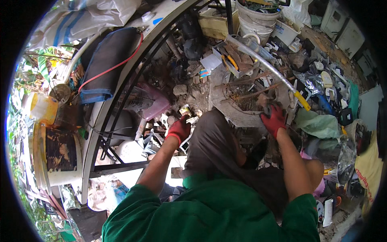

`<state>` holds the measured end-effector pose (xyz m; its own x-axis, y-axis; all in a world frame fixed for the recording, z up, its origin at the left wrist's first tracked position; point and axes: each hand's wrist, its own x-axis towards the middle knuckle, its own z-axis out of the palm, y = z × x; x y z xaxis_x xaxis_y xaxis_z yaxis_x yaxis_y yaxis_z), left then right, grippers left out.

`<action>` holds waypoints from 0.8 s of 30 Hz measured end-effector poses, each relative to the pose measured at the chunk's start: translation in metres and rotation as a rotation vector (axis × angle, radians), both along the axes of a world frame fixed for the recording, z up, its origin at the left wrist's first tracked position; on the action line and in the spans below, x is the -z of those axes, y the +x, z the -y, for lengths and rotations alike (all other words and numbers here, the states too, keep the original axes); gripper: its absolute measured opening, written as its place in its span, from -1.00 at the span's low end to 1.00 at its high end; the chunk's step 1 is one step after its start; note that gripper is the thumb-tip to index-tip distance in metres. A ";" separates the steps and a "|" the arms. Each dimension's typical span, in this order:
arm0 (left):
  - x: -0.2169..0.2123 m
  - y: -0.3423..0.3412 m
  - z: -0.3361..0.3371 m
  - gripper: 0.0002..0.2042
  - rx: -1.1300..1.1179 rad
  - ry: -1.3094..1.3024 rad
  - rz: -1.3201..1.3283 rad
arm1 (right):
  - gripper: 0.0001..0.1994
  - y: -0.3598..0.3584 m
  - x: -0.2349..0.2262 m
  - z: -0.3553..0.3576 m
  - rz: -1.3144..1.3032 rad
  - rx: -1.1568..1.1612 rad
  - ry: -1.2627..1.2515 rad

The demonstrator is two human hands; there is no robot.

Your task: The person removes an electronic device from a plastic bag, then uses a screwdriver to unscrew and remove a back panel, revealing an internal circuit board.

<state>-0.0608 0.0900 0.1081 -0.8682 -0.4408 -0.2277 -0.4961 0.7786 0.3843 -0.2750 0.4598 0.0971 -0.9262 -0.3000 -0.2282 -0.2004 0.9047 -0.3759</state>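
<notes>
My left hand, in a red glove, reaches over a heap of small scrap pieces left of my knee. One finger stretches toward a small yellowish box-shaped piece; I cannot tell whether it touches it. My right hand, also red-gloved, lies with fingers spread at the near right edge of a worn grey slab, against a brownish-grey lump. On the slab's far side sits a metal tray with orange-handled pliers. A metal pipe with a yellow end slants above the slab.
A metal-framed table runs along my left, with a dark cloth pad on top. At the back stands a dirty white bucket. Mixed scrap, plastic bags and a pale green sheet cover the ground to the right.
</notes>
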 end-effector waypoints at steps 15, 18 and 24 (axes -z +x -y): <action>0.156 -0.230 0.169 -0.37 -0.111 -0.347 0.275 | -0.22 -0.014 0.031 -0.018 0.056 -0.032 -0.085; 0.179 -0.254 0.204 -0.38 -0.129 -0.415 0.355 | -0.21 -0.017 0.014 -0.001 0.159 0.006 -0.187; 0.216 -0.312 0.233 -0.38 -0.152 -0.430 0.469 | -0.26 -0.011 0.013 -0.007 0.148 0.038 -0.106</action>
<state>-0.3732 -0.1427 -0.1075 -0.6404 -0.6874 -0.3426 -0.6523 0.7223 -0.2298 -0.2858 0.4664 0.0844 -0.8960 -0.2954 -0.3315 -0.1028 0.8643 -0.4923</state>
